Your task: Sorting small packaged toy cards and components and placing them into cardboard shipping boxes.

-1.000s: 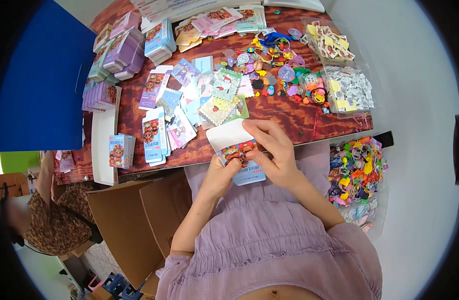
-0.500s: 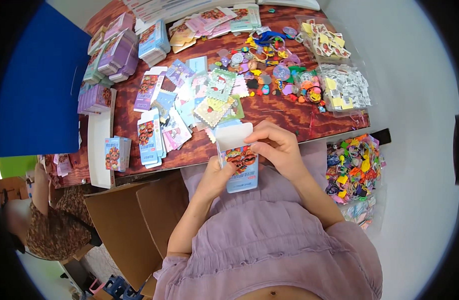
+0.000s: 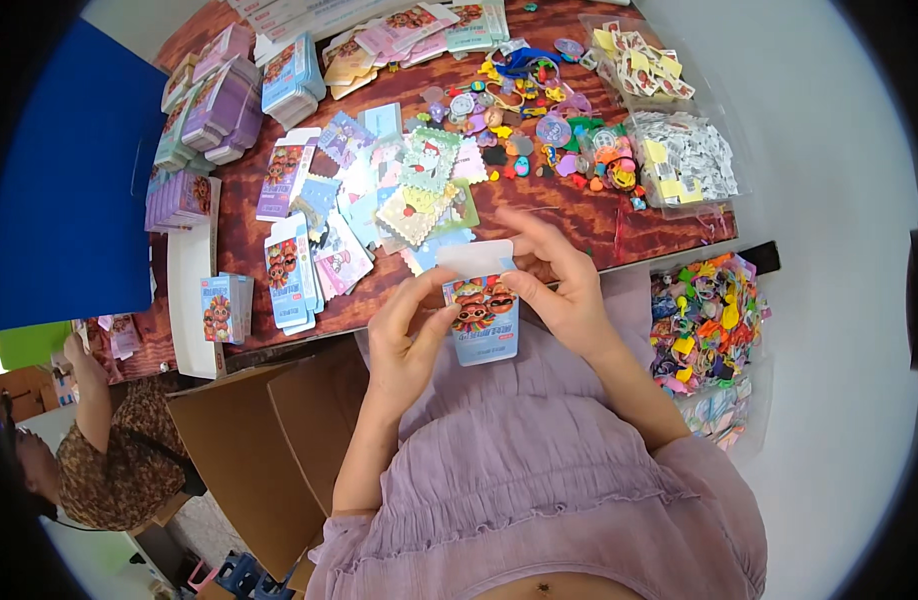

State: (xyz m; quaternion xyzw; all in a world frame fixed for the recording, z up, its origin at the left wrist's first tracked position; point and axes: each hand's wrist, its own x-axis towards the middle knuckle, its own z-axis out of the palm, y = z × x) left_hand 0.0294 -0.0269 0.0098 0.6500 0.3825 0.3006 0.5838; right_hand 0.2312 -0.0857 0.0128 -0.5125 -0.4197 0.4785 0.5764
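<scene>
Left grip (image 3: 407,328) and right grip (image 3: 561,283), thumbs inward, hold blue box (image 3: 487,338).

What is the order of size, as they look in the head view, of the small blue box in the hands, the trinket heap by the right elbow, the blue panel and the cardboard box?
1. Blue panel
2. Cardboard box, counting its visible part
3. Trinket heap
4. Small blue box

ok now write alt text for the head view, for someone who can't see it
A person's left hand holds a blue box, its white flap open, with the right hand at its top corner. Beyond, the table bears scattered cards, colourful charms and stacked boxes. A co-worker is at far left.
</scene>
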